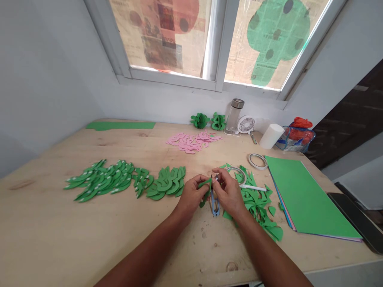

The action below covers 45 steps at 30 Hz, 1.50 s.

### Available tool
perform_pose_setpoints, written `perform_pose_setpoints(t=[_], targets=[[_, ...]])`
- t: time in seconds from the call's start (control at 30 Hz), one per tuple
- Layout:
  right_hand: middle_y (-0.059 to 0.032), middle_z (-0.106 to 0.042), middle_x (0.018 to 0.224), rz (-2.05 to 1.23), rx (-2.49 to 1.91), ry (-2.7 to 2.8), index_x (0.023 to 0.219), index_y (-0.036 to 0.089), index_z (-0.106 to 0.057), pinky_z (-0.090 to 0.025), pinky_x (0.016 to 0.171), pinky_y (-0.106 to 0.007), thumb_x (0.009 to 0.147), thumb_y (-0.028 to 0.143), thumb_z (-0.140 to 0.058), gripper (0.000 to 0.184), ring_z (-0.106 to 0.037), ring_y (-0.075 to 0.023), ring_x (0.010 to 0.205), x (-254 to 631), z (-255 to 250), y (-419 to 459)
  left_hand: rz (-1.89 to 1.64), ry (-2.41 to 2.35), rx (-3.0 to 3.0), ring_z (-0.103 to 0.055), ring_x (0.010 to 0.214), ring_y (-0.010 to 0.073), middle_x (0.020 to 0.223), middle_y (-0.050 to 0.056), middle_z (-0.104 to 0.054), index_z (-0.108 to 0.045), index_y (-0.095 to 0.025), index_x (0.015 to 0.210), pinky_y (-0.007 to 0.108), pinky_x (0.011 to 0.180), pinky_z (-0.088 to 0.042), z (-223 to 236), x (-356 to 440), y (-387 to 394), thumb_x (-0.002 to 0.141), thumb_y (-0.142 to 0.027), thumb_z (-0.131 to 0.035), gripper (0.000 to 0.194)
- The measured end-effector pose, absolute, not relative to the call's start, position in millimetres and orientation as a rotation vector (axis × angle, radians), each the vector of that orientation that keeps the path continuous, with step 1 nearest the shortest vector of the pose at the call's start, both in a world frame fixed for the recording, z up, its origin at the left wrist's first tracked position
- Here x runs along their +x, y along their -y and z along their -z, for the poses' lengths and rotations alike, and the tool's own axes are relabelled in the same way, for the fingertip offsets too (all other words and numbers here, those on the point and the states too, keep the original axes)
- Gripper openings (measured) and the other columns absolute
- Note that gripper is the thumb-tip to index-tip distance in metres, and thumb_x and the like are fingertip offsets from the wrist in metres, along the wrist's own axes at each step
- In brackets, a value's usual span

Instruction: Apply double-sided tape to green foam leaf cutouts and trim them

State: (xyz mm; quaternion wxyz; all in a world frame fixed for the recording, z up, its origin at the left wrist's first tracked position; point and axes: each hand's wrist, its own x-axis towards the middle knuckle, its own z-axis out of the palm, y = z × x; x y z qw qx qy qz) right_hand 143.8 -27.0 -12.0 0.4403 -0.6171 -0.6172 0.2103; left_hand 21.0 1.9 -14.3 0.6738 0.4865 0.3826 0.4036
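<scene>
My left hand point(191, 196) is closed around a curved green paper cutout point(204, 194), with the thumb pressing on it. My right hand point(229, 193) meets it from the other side, its thumb and forefinger pinched at the cutout's edge. Between and partly under my hands is a pair of blue-handled thread snips point(214, 205); the blades are largely covered, and I cannot tell whether they lie on the table. A stack of plain green cutouts point(167, 181) sits just left of my left hand. Farther left, overlapping green cutouts point(110, 177) bear small white patches.
Green scraps point(259, 207), a white pen point(253, 187) and tape rolls point(257, 161) lie right of my hands. Beyond are green paper sheets point(311, 195) and a black phone point(357, 221). Pink cutouts point(191, 142), a glass bottle point(232, 119) and a small fan point(246, 124) stand behind.
</scene>
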Motion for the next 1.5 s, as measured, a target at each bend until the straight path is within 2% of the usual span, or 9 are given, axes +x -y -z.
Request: perform_pose_setpoints(t=[0.57, 0.87, 1.07, 1.33, 1.5], targets=[[-0.0022, -0.061, 0.078, -0.451, -1.505, 1.493, 0.106, 0.018, -0.055, -0.043, 0.056, -0.022, 0.083, 0.028, -0.048, 0.026, -0.057, -0.0134, 0.066, 145.4, 13.7, 25.3, -0.914, -0.875, 1.072, -0.045, 0.039, 0.0081, 0.048, -0.006, -0.051, -0.053, -0.016, 0.072, 0.021, 0.043, -0.035, 13.6, 21.7, -1.2, 0.065, -0.028, -0.06, 0.015], [-0.0044, -0.061, 0.086, -0.415, -1.516, 1.486, 0.106, 0.018, -0.056, -0.046, 0.061, -0.025, 0.082, 0.029, -0.049, 0.027, -0.057, -0.015, 0.072, 146.5, 15.9, 24.3, -0.907, -0.874, 1.045, -0.045, 0.039, 0.0081, 0.048, -0.006, -0.05, -0.053, -0.017, 0.074, 0.021, 0.044, -0.035, 11.4, 21.9, -0.5, 0.064, -0.027, -0.06, 0.016], [-0.0074, -0.061, 0.096, -0.343, -1.505, 1.495, 0.105, 0.017, -0.056, -0.047, 0.069, -0.029, 0.081, 0.026, -0.049, 0.027, -0.057, -0.0175, 0.082, 147.9, 17.4, 23.8, -0.888, -0.883, 1.068, -0.044, 0.039, 0.0081, 0.045, -0.007, -0.05, -0.053, -0.017, 0.075, 0.021, 0.043, -0.033, 11.5, 21.4, -0.6, 0.065, -0.027, -0.059, 0.016], [-0.0077, -0.062, 0.094, -0.32, -1.483, 1.473, 0.103, 0.017, -0.058, -0.047, 0.067, -0.028, 0.081, 0.027, -0.049, 0.026, -0.058, -0.0175, 0.082, 146.5, 13.7, 25.1, -0.876, -0.906, 1.09, -0.043, 0.038, 0.0086, 0.044, -0.006, -0.049, -0.052, -0.017, 0.075, 0.021, 0.042, -0.03, 12.9, 21.5, -1.4, 0.066, -0.029, -0.056, 0.015], [-0.0056, -0.065, 0.085, -0.381, -1.454, 1.477, 0.094, 0.017, -0.062, -0.045, 0.063, -0.025, 0.082, 0.025, -0.048, 0.02, -0.058, -0.0154, 0.072, 144.9, 9.9, 27.1, -0.87, -0.89, 1.09, -0.043, 0.038, 0.0085, 0.045, -0.006, -0.049, -0.053, -0.017, 0.077, 0.021, 0.042, -0.03, 12.6, 21.2, -1.6, 0.066, -0.029, -0.057, 0.017]])
